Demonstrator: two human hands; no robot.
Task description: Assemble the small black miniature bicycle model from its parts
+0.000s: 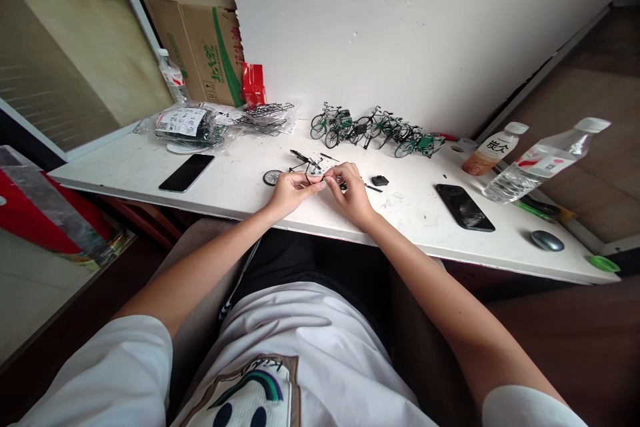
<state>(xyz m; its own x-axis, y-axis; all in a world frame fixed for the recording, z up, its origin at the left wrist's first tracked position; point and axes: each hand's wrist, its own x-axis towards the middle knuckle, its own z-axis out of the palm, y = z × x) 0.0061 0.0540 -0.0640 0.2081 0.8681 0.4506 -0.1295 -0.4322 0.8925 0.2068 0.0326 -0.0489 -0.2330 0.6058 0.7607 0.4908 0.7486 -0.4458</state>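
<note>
My left hand [295,192] and my right hand [349,192] meet above the front part of the white table [240,192]. Between their fingertips is a small dark part [323,178], mostly covered by the fingers. Both hands are closed in a pinch. Just behind them lies a partly built black model bicycle [301,159], with a spoked wheel [272,177] to the left of my left hand. A small black block [380,181] and a thin black strip [373,188] lie to the right of my right hand.
Several green and black model bicycles [380,127] stand at the back. Plastic-wrapped parts [185,125] and a phone [187,173] are on the left. At the right are a second phone [465,207], a brown drink bottle [495,149], a water bottle [545,159] and a mouse [547,240].
</note>
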